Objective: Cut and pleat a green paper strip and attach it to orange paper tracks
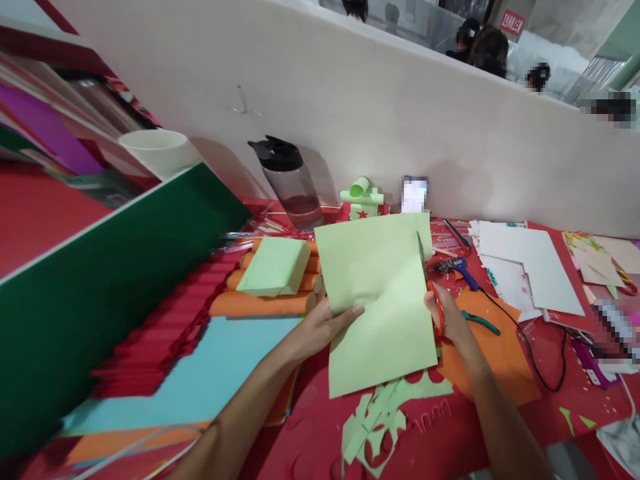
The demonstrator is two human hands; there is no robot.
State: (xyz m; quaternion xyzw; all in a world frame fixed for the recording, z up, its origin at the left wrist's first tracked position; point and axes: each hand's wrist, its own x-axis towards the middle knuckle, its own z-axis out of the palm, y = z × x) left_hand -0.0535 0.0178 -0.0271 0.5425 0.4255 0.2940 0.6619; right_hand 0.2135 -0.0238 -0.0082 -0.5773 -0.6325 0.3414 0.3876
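A light green sheet of paper (380, 313) is held up over the red table. My left hand (327, 328) grips its left edge, thumb lying on the front and the other fingers mostly behind. At the right edge, my right hand (447, 312) is closed round the orange handles of a pair of scissors (436, 308). The dark blades reach up along the paper's right side, where a narrow strip curls away near the top. Below the sheet lie cut green paper scraps (373, 427).
Orange paper rolls (265, 305) and a green packet (277, 267) lie left, near folded red paper (165, 333). A bottle (290, 180) stands behind. To the right are a blue glue gun (463, 270) with its cord, teal-handled pliers (481, 322) and white sheets (545, 267).
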